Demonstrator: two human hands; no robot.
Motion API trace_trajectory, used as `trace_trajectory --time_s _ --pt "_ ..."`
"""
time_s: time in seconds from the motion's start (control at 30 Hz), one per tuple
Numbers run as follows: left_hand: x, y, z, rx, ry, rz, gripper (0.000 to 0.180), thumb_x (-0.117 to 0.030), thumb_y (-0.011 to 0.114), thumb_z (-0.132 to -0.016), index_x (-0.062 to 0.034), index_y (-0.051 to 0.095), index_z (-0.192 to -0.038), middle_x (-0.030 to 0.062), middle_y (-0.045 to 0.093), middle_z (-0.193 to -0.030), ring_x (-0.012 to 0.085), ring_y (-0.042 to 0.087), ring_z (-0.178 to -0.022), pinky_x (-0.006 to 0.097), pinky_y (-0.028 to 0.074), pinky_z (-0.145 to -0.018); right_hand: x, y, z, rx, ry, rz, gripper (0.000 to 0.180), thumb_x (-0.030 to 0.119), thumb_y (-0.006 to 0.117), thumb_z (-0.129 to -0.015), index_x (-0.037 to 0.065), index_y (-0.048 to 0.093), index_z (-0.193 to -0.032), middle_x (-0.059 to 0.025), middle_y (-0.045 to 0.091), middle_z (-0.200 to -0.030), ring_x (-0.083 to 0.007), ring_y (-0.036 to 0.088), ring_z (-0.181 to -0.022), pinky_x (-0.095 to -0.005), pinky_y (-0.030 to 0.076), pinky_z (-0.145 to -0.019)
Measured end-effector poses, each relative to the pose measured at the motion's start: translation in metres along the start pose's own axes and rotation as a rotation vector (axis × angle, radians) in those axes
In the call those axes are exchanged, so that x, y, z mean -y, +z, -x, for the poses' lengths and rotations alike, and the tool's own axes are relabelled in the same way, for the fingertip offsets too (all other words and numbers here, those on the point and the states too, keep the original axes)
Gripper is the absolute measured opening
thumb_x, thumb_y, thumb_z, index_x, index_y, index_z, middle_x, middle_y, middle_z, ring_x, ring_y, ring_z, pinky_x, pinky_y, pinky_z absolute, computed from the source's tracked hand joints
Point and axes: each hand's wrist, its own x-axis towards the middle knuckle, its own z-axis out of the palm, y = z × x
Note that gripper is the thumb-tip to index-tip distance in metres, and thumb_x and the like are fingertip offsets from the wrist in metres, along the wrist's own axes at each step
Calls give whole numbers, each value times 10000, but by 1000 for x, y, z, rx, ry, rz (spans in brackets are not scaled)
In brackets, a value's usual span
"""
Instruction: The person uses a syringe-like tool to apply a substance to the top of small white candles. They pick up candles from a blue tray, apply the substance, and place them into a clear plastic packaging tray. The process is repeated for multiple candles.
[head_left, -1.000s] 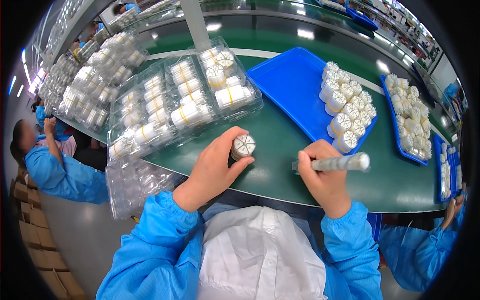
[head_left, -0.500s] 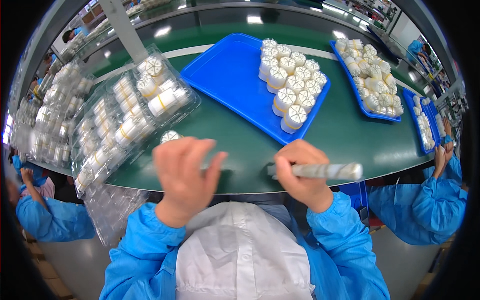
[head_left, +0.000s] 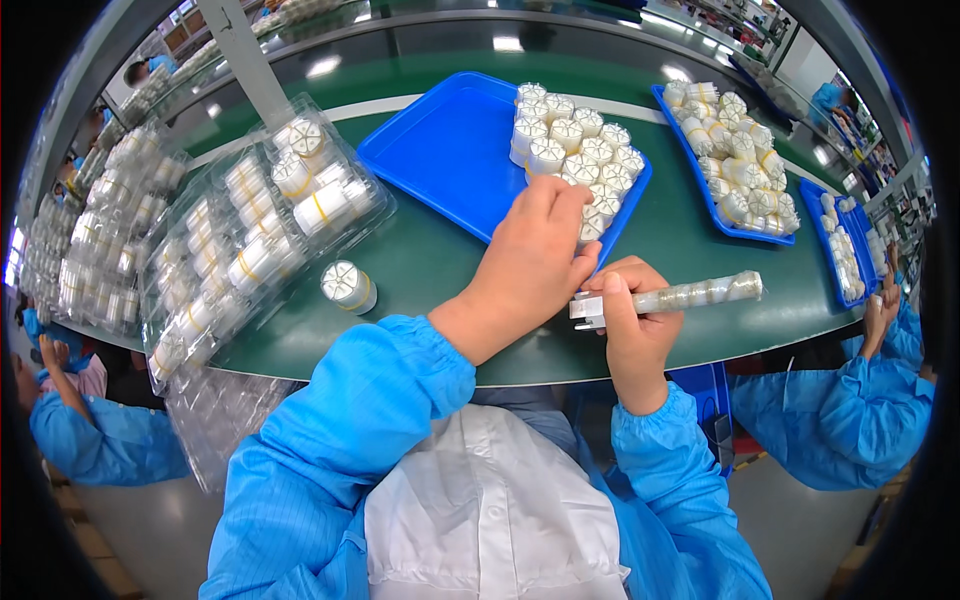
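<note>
My left hand (head_left: pixel 535 260) reaches across to the blue tray (head_left: pixel 430 150), its fingers and thumb closed around a white cylindrical bundle (head_left: pixel 592 224) at the near end of the group. The hand hides part of that bundle and of its neighbours. Several like it stand upright there, with spoked ends. Over the table's near edge, my right hand (head_left: pixel 640 325) is closed around the handle of a hand tool (head_left: pixel 700 294). The handle is wrapped in clear tape and points right; its pale, forked head points left. A single bundle with a yellow band (head_left: pixel 348 287) stands on the green table.
Clear plastic blister trays (head_left: pixel 265 215) filled with bundles lie at the left. Another heaped blue tray (head_left: pixel 735 165) and a smaller blue tray (head_left: pixel 845 240) are at the right. Co-workers in blue sleeves sit at the left and the right (head_left: pixel 830 410).
My left hand has moved right and forward to the bundles in the tray, uncovering the single bundle on the table. My right hand has shifted slightly right and turned, still holding the tool.
</note>
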Motion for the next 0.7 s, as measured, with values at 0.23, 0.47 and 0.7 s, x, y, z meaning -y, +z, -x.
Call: trace_trajectory --time_s 0.23,0.47,0.7 --pt "-5 -87 37 87 -54 -95 425 -29 792 -718 -30 664 -1124 125 665 -1087 298 636 -1016 381 516 -871 5 4 -4 19 -92 38 129 11 649 -923 -3 650 -796 -86 656 -771 -155 596 -683 -319 466 -602" --pt "13 -91 75 114 -167 78 475 -46 810 -725 -46 669 -1180 119 677 -1127 299 628 -1050 385 509 -894 17 49 -31 275 -310 244 111 23 714 -871 -1 648 -785 -73 633 -717 -184 590 -619 -325 442 -555" --pt "14 -90 77 93 -144 62 473 -84 820 -752 -36 651 -1192 127 662 -1122 303 612 -1025 393 510 -850 4 60 -32 314 -129 219 127 64 714 -891 6 656 -793 -61 615 -679 -129 554 -557 -296 412 -513"
